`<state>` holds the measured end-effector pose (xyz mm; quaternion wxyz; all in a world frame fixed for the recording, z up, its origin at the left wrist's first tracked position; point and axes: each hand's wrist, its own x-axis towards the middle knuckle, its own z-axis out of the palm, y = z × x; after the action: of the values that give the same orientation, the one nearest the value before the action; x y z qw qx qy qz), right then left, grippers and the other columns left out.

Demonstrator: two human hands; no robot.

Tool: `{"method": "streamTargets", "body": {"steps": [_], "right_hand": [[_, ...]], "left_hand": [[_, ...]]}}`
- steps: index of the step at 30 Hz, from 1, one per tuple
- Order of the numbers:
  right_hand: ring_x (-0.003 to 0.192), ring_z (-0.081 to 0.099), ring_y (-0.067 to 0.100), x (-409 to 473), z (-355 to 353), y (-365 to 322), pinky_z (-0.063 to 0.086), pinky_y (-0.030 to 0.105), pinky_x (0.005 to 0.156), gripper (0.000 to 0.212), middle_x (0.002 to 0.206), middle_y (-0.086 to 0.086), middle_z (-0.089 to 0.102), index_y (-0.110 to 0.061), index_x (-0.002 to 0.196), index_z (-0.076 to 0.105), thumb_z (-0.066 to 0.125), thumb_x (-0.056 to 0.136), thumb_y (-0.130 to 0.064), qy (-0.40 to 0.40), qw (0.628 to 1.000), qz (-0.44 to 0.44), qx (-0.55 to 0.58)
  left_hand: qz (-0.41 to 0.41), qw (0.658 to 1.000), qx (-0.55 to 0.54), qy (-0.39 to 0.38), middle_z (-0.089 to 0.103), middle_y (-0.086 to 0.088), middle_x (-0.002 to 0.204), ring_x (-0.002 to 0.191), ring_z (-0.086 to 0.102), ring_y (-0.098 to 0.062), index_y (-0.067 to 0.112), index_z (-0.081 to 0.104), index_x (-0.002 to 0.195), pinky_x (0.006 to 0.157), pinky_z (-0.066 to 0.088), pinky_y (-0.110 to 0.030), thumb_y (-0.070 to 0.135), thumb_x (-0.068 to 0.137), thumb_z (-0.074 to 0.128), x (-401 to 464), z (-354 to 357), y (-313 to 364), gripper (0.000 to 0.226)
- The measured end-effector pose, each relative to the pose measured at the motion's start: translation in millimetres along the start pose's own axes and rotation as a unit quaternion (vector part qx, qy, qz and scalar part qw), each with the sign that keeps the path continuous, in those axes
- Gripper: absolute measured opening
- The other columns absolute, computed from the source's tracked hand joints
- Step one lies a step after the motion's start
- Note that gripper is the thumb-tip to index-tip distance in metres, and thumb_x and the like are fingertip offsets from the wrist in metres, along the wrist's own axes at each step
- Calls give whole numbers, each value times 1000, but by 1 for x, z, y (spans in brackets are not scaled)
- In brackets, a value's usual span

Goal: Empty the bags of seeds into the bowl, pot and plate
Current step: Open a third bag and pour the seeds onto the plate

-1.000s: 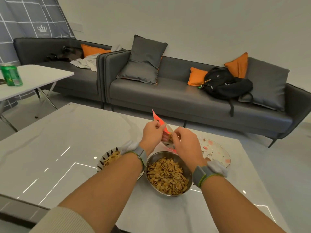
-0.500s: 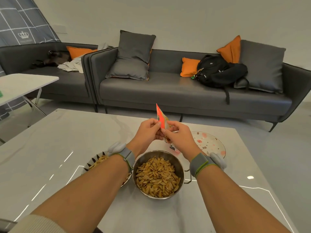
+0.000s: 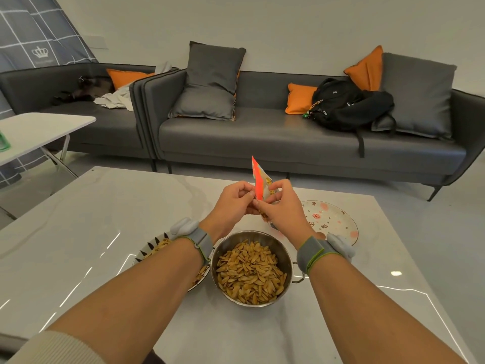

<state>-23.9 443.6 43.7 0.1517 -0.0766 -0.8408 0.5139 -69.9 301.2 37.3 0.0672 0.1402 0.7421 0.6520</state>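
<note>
Left hand [image 3: 233, 199] and right hand [image 3: 279, 206] both pinched on red seed bag [image 3: 259, 183], held upright above far rim of pot [image 3: 252, 267]. Pot filled with seeds; bowl [image 3: 157, 249] left of pot partly filled; plate [image 3: 333, 222] right of pot bare. Bag best torn steadily, mouth kept level, then tipped over plate. Glossy white bench [image 3: 105, 219]; grey sofa [image 3: 288, 132] behind pot.

Pot [image 3: 252, 269] between bowl [image 3: 154, 249] and plate [image 3: 332, 222]
</note>
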Motion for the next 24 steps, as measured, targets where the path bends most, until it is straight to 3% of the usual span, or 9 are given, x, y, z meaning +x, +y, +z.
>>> {"method": "streamTargets", "body": {"steps": [2, 5, 9, 17, 22, 24], "right_hand": [[85, 70, 17, -1, 1, 0, 60, 27, 71, 33, 92, 0, 69, -18, 111, 57, 83, 92, -28, -5, 1000, -4, -2], [89, 71, 23, -2, 0, 3, 64, 38, 80, 18, 93, 2, 71, -17, 96, 65, 80, 94, -28, -26, 1000, -3, -3], [85, 74, 27, -3, -2, 2, 68, 44, 72, 18, 96, 6, 71, -14, 99, 67, 78, 96, -28, -50, 999, 4, 5], [63, 74, 9, -5, -4, 1, 64, 25, 64, 17, 94, 8, 71, -7, 108, 65, 64, 106, -23, -70, 998, 5, 11], [68, 77, 25, -4, 1, 2, 68, 45, 71, 22, 86, 12, 74, -11, 100, 67, 56, 110, -27, -47, 999, 1, -4], [65, 76, 23, -2, 0, 2, 68, 43, 70, 23, 81, 10, 74, -12, 97, 69, 56, 110, -26, -33, 999, -8, -23]], "left_hand": [[0, 1000, 7, 1, 78, -11, 106, 91, 79, -23, 7, 68, 115, 82, 67, -34, 14, 112, 52, 0, -1, 0, 18], [-4, 1000, 8, -2, 78, -12, 106, 90, 79, -25, 6, 68, 114, 83, 67, -36, 15, 112, 54, -1, -3, -1, 17], [0, 1000, 14, -4, 77, -12, 104, 87, 79, -25, 6, 68, 115, 81, 67, -34, 13, 110, 56, -2, -6, -1, 15], [5, 1000, 16, -22, 78, -18, 96, 79, 77, -24, 3, 70, 113, 82, 67, -38, 8, 108, 59, -3, -11, -2, 13], [16, 997, 63, -38, 77, -15, 91, 72, 75, -18, 2, 68, 110, 74, 66, -32, 9, 107, 62, -3, -6, 0, 10], [23, 995, 94, -32, 76, -14, 92, 69, 73, -14, 3, 67, 110, 70, 65, -28, 11, 107, 61, -2, -3, 0, 10]]}}
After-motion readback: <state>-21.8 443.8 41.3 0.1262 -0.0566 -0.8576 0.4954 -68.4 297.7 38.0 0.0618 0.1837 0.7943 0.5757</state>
